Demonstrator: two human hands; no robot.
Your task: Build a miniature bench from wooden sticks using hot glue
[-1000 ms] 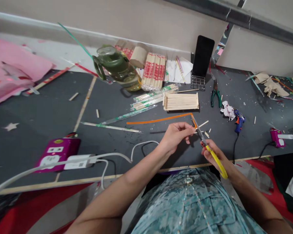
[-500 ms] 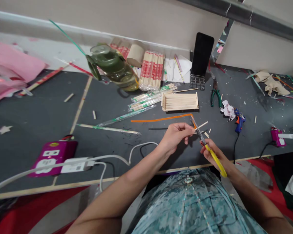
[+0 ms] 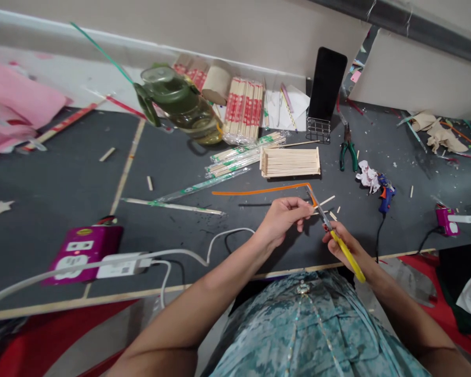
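Observation:
My left hand (image 3: pixel 284 220) pinches the bent end of a long orange strip (image 3: pixel 259 190) that trails left over the dark table (image 3: pixel 63 178). My right hand (image 3: pixel 343 246) grips yellow-handled scissors (image 3: pixel 337 238), whose blades cross the strip right at the bend, beside my left fingertips. A flat panel of glued wooden sticks (image 3: pixel 290 162) lies just beyond the hands. Short stick offcuts (image 3: pixel 327 201) lie scattered by the scissor tips.
A green glass teapot (image 3: pixel 180 104), packs of chopsticks (image 3: pixel 243 110), a phone on a wire stand (image 3: pixel 325 89), green pliers (image 3: pixel 347 152), a blue glue gun (image 3: pixel 384 193) and a magenta power strip (image 3: pixel 82 251) with white cables sit around. Pink cloth (image 3: pixel 15 110) lies far left.
The hands, strip and scissors stay almost where they were. The view has shifted slightly, so the table objects sit a little left and lower.

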